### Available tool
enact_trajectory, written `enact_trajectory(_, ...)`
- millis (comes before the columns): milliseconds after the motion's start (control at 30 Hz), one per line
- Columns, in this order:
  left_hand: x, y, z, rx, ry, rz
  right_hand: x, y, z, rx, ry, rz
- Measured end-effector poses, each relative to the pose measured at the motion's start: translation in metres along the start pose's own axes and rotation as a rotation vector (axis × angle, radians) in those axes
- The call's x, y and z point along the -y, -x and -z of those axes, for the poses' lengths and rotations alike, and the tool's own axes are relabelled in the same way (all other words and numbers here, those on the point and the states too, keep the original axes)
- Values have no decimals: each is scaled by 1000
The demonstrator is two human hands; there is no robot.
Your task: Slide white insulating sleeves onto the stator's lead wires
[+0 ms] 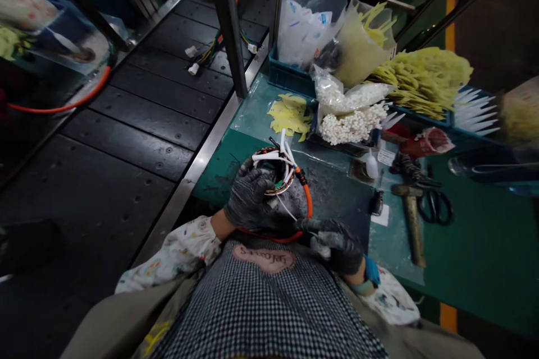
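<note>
A person stood at a workbench topped with a green mat [484, 235], looking down at both hands in black rubber-coated gloves. The left hand [249, 199] was curled, its fingers wrapped around the side of a ring-shaped copper-wound coil [275, 176] bristling with white insulated leads. The ring sat at about two o'clock from that hand, held just above the mat. A bright orange sleeved cable [304, 193] curved out of the ring and looped down toward the person's body. The right hand [334, 245] lay at about four o'clock from the ring, its fingers pressed together and pointing back toward it. A thin white wire [287, 208] ran from the ring in that direction, but whether those fingers pinched it could not be told. A firm, steady hold on the ring seemed wise, as it would keep the crowded leads from bending while the other hand worked close by.

Farther off, at about one o'clock, stood a blue plastic crate [286, 70] and a heap of yellow plastic cable ties [425, 81]. A wooden-handled hammer [412, 224] and black-handled scissors [435, 207] lay at about two o'clock from the right hand. A black slatted conveyor [138, 101] ran past at nine o'clock.
</note>
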State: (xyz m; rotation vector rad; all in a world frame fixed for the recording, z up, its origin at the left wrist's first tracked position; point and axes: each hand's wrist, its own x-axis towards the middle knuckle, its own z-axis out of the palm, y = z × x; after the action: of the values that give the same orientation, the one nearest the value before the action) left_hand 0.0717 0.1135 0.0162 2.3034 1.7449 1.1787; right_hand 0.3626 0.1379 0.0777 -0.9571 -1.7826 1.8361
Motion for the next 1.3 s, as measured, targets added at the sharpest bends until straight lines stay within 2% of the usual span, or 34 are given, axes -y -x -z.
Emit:
enact_trajectory(133, -3, -3, 2, -70, -17, -44, 2, 3, 4, 43, 21, -11)
enact_trajectory(233, -2, -4, 3, -25, -41, -14, 6, -1, 2, 74, 42, -40)
enact_trajectory(300, -1, -4, 3, 0, -49, -11, 5, -15, -2, 49, 169, 22)
enact_trajectory(433, 4, -5, 3, -33, 12, -78, -1, -57, -11, -141, 488, 225)
enact_trajectory(533, 6, -7, 4, -19, 71, -111, 5, -88, -15, -247, 791, 262)
enact_trajectory(600, 7, -9, 6, 3, 85, -86, 14, -104, -18, -204, 1019, 203)
enact_trajectory(667, 7, -11, 7, 12, 91, -57, 23, -116, -20, -115, 1136, 135)
enact_trajectory(767, 6, -11, 8, 11, 91, -45, 29, -125, -18, -60, 987, 169)
enact_trajectory(867, 4, -12, 7, 18, 66, -41, 28, -123, -10, -83, 561, 256)
enact_trajectory(967, 3, -13, 7, -43, 61, -75, 30, -119, -2, 40, 257, 259)
enact_trajectory(1033, 3, -15, 8, -65, 74, -97, 31, -118, 1, 92, 206, 234)
enact_trajectory(1067, 3, -15, 9, -50, 78, -100, 30, -119, 2, 78, 203, 225)
enact_trajectory(1200, 2, -15, 12, 90, 62, -21, 21, -123, 1, -99, 219, 242)
enact_trajectory(1300, 2, -14, 15, 132, 65, 0, 14, -126, 2, -145, 267, 265)
